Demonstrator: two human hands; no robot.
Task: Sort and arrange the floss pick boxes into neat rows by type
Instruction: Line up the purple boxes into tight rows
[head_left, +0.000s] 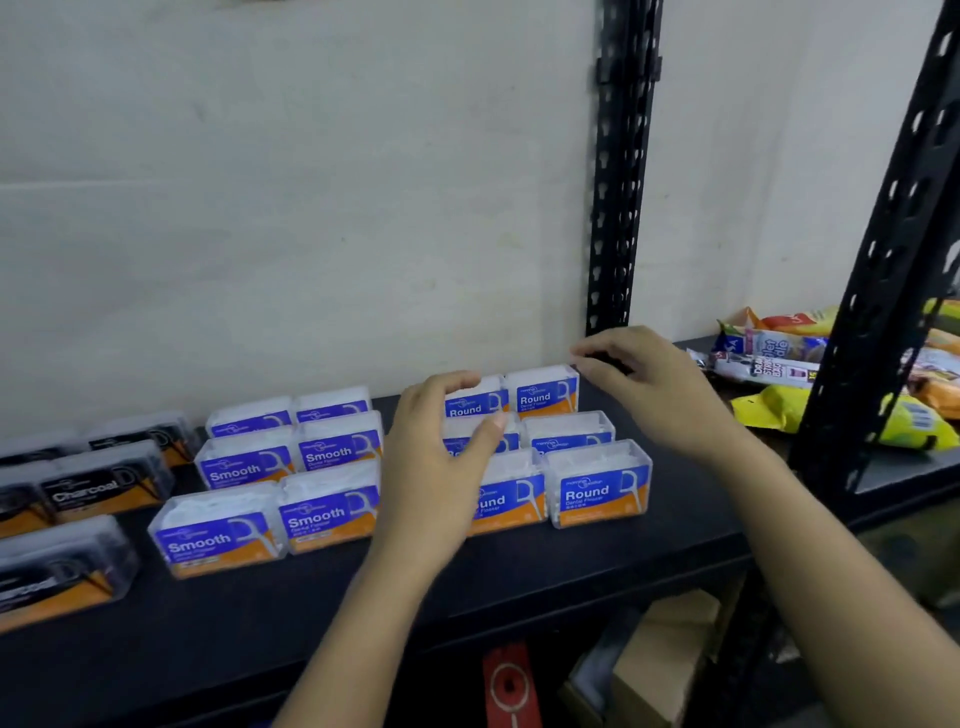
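We saw left hand (441, 447) grasping back-left Round box (475, 402) on shelf (519, 587), fingers over top, thumb in front. Just beside it, back-right Round box (543, 392), long side toward us; right hand (649, 389) curled at its outer end, grasp unclear.

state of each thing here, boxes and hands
Round boxes, upright, two columns, three rows, labels forward
Smooth boxes, upright, same grid
Charcoal boxes, upright, far left, blurred
left hand, curved over Round boxes, grip unclear
right hand, fingers at back right Round box, grip unclear
snack packets, lying piled, right
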